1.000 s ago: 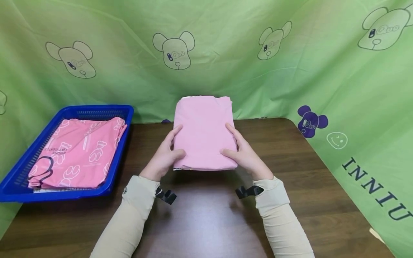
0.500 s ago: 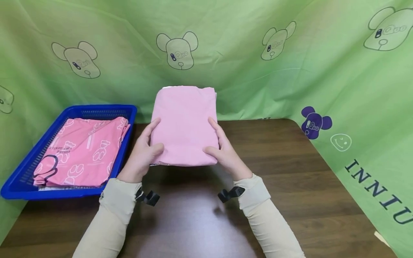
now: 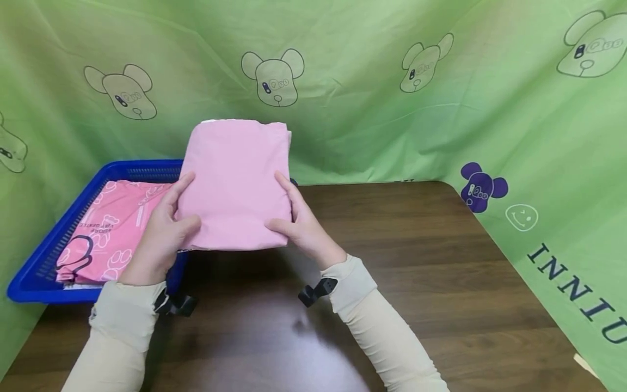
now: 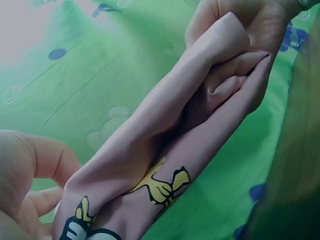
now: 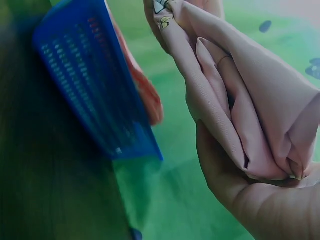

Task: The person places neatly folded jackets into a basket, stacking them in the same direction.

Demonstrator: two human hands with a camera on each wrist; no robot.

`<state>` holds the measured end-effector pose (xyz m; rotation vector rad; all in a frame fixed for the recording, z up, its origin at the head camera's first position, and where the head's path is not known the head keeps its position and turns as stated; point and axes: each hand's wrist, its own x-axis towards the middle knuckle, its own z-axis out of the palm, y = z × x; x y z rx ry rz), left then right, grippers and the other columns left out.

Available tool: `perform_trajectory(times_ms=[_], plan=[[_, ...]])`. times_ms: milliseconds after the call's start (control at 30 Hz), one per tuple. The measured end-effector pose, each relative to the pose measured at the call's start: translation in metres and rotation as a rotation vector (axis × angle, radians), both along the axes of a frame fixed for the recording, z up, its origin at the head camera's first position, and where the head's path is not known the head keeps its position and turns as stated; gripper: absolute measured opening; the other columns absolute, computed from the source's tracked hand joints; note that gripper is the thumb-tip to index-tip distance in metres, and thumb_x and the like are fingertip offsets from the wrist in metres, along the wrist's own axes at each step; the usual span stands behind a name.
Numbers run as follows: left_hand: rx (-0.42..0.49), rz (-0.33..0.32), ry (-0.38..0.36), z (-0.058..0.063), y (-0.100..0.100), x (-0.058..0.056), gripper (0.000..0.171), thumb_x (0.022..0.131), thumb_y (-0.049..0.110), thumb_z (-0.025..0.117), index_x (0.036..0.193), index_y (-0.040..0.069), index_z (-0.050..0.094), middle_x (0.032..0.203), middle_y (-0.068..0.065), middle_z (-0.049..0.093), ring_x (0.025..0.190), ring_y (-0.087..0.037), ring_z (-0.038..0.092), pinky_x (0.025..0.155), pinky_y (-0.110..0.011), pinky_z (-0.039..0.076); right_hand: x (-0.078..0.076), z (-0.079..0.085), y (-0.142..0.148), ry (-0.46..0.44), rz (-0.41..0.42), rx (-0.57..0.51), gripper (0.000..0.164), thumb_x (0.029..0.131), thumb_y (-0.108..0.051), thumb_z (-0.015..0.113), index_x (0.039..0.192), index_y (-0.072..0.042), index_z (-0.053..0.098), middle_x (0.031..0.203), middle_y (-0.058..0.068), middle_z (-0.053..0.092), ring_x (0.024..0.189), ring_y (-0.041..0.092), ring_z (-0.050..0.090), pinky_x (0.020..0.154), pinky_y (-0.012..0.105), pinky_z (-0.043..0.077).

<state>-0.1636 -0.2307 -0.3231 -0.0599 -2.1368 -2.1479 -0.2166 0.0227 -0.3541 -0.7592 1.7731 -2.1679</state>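
Note:
Both hands hold up a folded pink cloth point(image 3: 235, 185), flat like a thick packet, above the table. My left hand point(image 3: 164, 234) grips its left edge, the thumb on the upper face. On the opposite edge, my right hand point(image 3: 303, 223) pinches it the same way. The left wrist view shows the cloth's layered fold point(image 4: 175, 130) with a yellow and black print on the underside. In the right wrist view the layers point(image 5: 235, 90) bunch within the right hand point(image 5: 250, 200). Whether the cloth is a garment cannot be told.
A blue plastic basket point(image 3: 34, 283) stands at the left of the brown wooden table point(image 3: 392, 272). Inside lies a folded pink printed cloth point(image 3: 112, 218), partly hidden by the left hand and the held cloth. A green printed curtain point(image 3: 352, 120) hangs behind and at the sides.
Both hands have carried the folded pink cloth leftward and somewhat up, from the table's middle to beside the basket, whose right part it now covers from view. The grip looks the same.

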Motion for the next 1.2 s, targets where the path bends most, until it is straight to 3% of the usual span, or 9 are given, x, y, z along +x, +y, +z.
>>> perform_trajectory(times_ms=[133,300,467,600,767,967,1200], plan=[[0.039,0.0,-0.033,0.007,-0.022,0.008,0.093,0.081,-0.02,0.046,0.159,0.03,0.034,0.167,-0.005,0.018,0.116,-0.018,0.049,0.066,-0.02,0.056,-0.001,0.002,-0.018,0.021,0.03,0.008,0.095,0.086,0.01,0.063,0.163,-0.019,0.016,0.157,0.016,0.027,0.127,0.023,0.044,0.098,0.028,0.047],[0.027,0.013,-0.021,0.011,-0.054,0.013,0.091,0.084,-0.02,0.049,0.158,0.03,0.036,0.156,-0.006,0.033,0.091,-0.008,0.063,0.06,-0.022,0.057,0.0,0.005,-0.042,0.016,0.092,-0.022,0.092,0.087,0.011,0.059,0.164,-0.016,0.015,0.159,0.015,0.025,0.122,0.023,0.046,0.09,0.03,0.051],[0.065,0.032,-0.011,0.011,-0.084,0.016,0.086,0.086,-0.021,0.049,0.156,0.03,0.042,0.143,-0.001,0.044,0.078,-0.01,0.068,0.055,-0.025,0.057,0.003,0.01,-0.064,-0.078,0.148,-0.039,0.091,0.088,0.015,0.054,0.164,-0.019,0.017,0.158,0.015,0.028,0.109,0.022,0.053,0.08,0.034,0.058],[0.129,0.027,0.01,0.009,-0.108,0.017,0.085,0.085,-0.024,0.046,0.153,0.027,0.047,0.132,0.004,0.057,0.076,-0.012,0.069,0.053,-0.027,0.057,0.008,0.014,-0.085,-0.162,0.165,-0.045,0.091,0.09,0.017,0.054,0.163,-0.022,0.018,0.155,0.014,0.033,0.102,0.021,0.058,0.077,0.034,0.06],[0.196,-0.008,0.033,0.006,-0.138,0.018,0.082,0.086,-0.027,0.042,0.15,0.024,0.052,0.12,0.006,0.067,0.078,-0.013,0.069,0.053,-0.028,0.057,0.013,0.014,-0.11,-0.208,0.161,-0.02,0.09,0.09,0.015,0.059,0.163,-0.025,0.022,0.148,0.005,0.04,0.087,0.018,0.063,0.066,0.028,0.058],[0.206,-0.052,0.032,-0.005,-0.168,0.019,0.08,0.088,-0.027,0.04,0.147,0.024,0.056,0.12,0.01,0.068,0.08,-0.01,0.067,0.053,-0.026,0.056,0.014,0.006,-0.132,-0.261,0.166,0.023,0.088,0.09,0.011,0.064,0.16,-0.03,0.03,0.147,-0.007,0.039,0.083,0.018,0.067,0.071,0.033,0.06],[0.129,-0.081,0.014,-0.021,-0.202,0.02,0.08,0.088,-0.026,0.042,0.145,0.027,0.058,0.118,0.015,0.069,0.066,-0.013,0.069,0.052,-0.026,0.056,0.016,-0.003,-0.153,-0.239,0.175,0.15,0.088,0.089,0.009,0.069,0.16,-0.023,0.029,0.149,0.004,0.044,0.083,0.023,0.072,0.075,0.032,0.06]])
